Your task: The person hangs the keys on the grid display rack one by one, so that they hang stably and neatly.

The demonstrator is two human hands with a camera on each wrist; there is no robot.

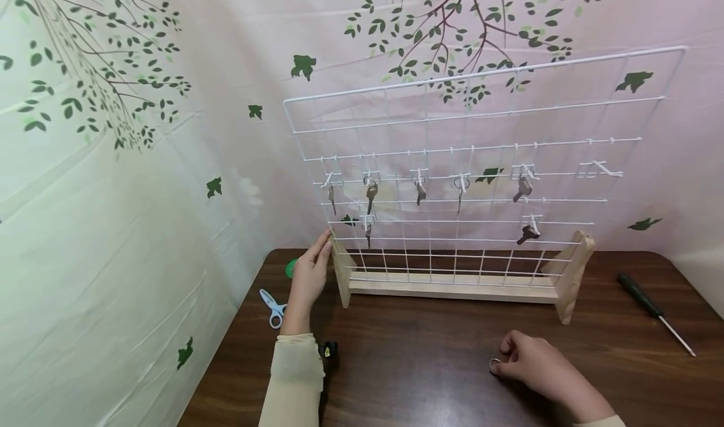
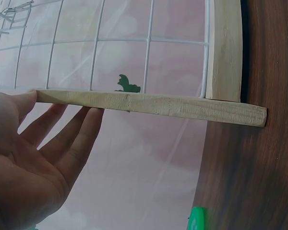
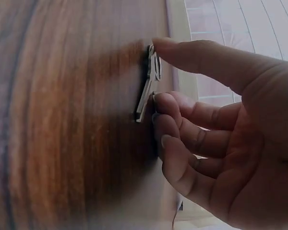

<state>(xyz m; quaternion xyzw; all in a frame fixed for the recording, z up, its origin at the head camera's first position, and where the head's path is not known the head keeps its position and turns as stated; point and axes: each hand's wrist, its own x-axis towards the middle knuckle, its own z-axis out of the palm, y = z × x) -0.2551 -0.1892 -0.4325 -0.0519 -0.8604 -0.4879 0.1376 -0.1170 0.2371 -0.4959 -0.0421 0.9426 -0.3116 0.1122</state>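
A white wire grid rack [image 1: 430, 221] stands on wooden supports, with several keys, including one key [image 1: 524, 188], hanging from its hooks. My left hand [image 1: 310, 275] holds the rack's left wooden side post [image 2: 149, 105], thumb at its upper end and fingers against its outer face. At the table front, my right hand [image 1: 534, 364] is at a loose key [image 3: 145, 96] with a metal ring [image 1: 494, 365]. Its thumb tip touches the ring end. The other fingers are bent beside the key, with a gap to the thumb; the key lies on or close against the tabletop.
Light blue scissors [image 1: 274, 308] and a partly hidden green object [image 1: 291, 268] lie left of the rack. A small black object [image 1: 329, 350] is beside the left sleeve. A screwdriver [image 1: 656, 312] lies at right. One upper-right hook [image 1: 599, 168] holds no key.
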